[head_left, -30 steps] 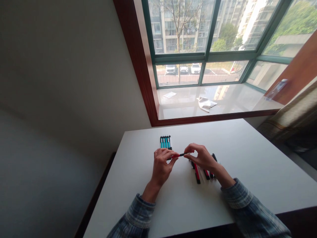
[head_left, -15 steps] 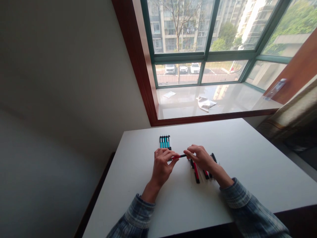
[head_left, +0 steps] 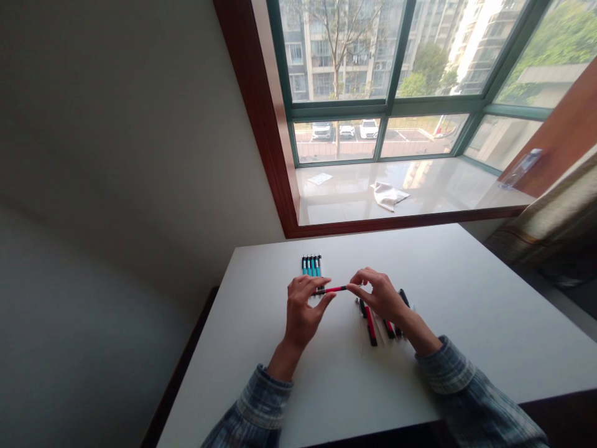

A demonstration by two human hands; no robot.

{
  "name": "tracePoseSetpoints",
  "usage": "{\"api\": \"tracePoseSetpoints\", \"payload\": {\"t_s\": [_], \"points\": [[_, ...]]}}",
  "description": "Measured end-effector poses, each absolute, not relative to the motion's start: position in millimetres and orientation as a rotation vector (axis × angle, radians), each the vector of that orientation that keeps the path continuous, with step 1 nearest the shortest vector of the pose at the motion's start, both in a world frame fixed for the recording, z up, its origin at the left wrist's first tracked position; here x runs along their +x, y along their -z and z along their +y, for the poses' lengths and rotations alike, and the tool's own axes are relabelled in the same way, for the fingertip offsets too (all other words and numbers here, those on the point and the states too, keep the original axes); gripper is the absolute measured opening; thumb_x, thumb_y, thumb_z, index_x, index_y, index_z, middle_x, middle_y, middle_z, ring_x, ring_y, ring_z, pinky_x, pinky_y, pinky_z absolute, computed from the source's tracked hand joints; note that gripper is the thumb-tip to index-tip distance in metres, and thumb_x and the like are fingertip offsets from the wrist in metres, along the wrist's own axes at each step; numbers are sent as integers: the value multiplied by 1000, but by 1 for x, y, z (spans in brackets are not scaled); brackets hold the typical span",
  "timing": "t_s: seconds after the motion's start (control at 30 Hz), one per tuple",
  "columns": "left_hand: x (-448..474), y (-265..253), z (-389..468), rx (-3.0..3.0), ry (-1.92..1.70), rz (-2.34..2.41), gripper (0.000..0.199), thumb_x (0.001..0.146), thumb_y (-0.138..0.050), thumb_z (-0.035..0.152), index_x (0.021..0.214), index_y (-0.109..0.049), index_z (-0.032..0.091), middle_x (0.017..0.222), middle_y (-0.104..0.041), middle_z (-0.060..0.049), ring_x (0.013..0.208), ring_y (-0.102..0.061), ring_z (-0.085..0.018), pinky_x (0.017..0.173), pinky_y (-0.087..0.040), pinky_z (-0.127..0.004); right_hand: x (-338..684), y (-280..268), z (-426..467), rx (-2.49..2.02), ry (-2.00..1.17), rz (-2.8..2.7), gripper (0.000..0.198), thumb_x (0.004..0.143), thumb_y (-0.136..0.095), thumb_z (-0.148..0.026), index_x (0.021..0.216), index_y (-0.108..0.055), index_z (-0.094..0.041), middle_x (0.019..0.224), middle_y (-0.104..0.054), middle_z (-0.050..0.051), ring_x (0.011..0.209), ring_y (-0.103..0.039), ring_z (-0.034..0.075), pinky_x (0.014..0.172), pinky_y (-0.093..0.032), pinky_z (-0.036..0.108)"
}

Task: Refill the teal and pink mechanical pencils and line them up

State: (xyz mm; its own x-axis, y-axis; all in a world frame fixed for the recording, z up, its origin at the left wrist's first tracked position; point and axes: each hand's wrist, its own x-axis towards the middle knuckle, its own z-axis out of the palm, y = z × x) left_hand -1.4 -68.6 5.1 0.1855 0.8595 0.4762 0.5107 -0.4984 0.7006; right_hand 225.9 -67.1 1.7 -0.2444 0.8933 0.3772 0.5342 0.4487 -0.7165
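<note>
A red and black pen [head_left: 336, 289] lies level above the table, pinched at its right end by the thumb and fingers of my right hand [head_left: 379, 296]. My left hand [head_left: 302, 311] is open around the pen's left end, its thumb and fingers apart; whether it touches the pen I cannot tell. Behind my left hand, several turquoise pens [head_left: 311, 266] lie side by side in a row, their lower ends partly hidden. Under my right hand lie a red and black pen [head_left: 370, 326] and other loose pen parts, some clear, partly covered by the wrist.
The white table [head_left: 261, 348] stands against the wall and window. On the window ledge [head_left: 345, 208] lie a crumpled white cloth or wrapper [head_left: 388, 196] and a flat white piece [head_left: 320, 178]. A curtain [head_left: 536, 227] hangs at the right.
My left fingers have spread away from the pen, baring more of its red barrel. My right hand still pinches the other end, with only a slight shift.
</note>
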Motion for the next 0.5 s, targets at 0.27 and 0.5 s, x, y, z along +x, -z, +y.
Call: {"api": "tracePoseSetpoints", "payload": {"t_s": [0.27, 0.5], "points": [[1, 3, -67, 1442, -1372, 1164, 56, 99, -43, 62, 144, -55, 30, 141, -59, -9, 125, -57, -28, 105, -45, -42, 216, -1, -71, -1169, -568, -1857, 26, 97, -65, -43, 82, -67, -21, 79, -70, 2, 74, -59, 18, 71, -45, 31], [1, 10, -57, 1065, -1398, 1164, 49, 84, -74, 53, 117, -66, 17, 95, -70, -6, 78, -64, -16, 80, -54, -32, 215, -5, -76, -1221, -398, -1687, 27, 96, -66, -40, 78, -63, -20, 74, -66, 2, 71, -57, 18, 68, -44, 31]]}}
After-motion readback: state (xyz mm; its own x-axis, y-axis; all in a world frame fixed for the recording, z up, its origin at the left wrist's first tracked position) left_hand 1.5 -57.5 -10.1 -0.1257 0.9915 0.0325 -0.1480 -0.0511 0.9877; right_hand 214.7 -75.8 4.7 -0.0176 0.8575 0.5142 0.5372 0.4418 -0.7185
